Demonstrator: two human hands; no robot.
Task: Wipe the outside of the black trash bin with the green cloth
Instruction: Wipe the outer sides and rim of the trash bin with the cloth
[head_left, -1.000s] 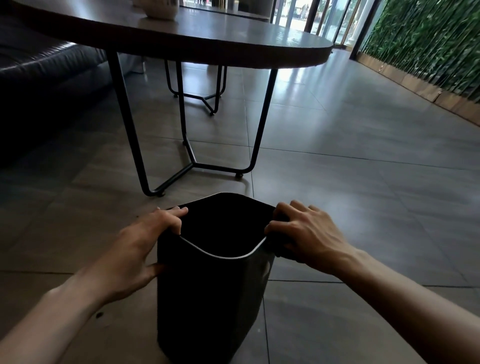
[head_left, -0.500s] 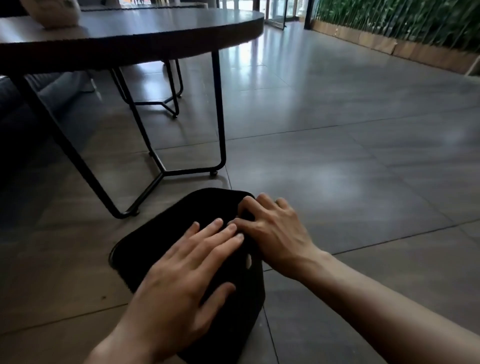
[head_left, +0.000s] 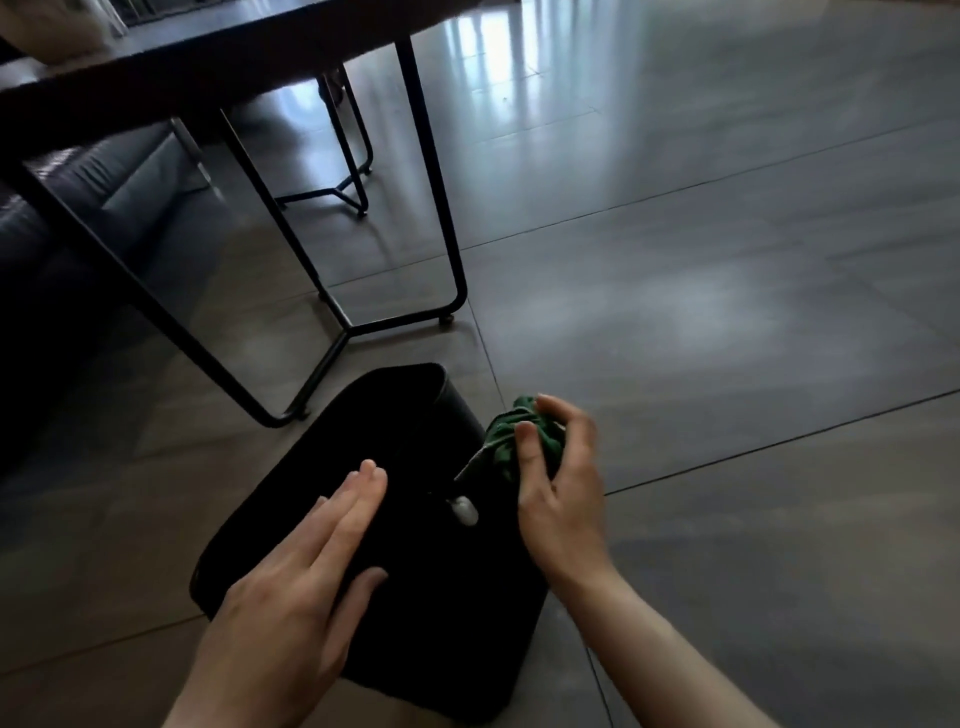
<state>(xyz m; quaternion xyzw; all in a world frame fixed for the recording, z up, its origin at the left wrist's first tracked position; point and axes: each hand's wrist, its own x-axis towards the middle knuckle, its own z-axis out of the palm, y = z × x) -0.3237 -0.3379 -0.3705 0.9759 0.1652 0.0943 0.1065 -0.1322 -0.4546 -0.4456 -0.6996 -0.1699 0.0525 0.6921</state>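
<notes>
The black trash bin (head_left: 415, 597) stands on the tiled floor low in the head view, seen from above so its top looks like one dark mass. My left hand (head_left: 306, 582) lies flat on the bin's top with the fingers straight. At the bin's right edge my right hand (head_left: 561, 488) grips the bunched green cloth (head_left: 511, 441). A corner of the cloth hangs down toward a small pale spot (head_left: 465, 511) on the bin.
A dark round table (head_left: 156, 67) on thin black metal legs (head_left: 431, 208) stands just beyond the bin. A dark sofa (head_left: 78, 208) fills the left side. Grey tiled floor (head_left: 701, 312) stretches to the right and ahead.
My right hand, which was empty on the bin's rim, now holds the green cloth at the bin's right edge. My left hand stays flat on top. The view has tilted further down.
</notes>
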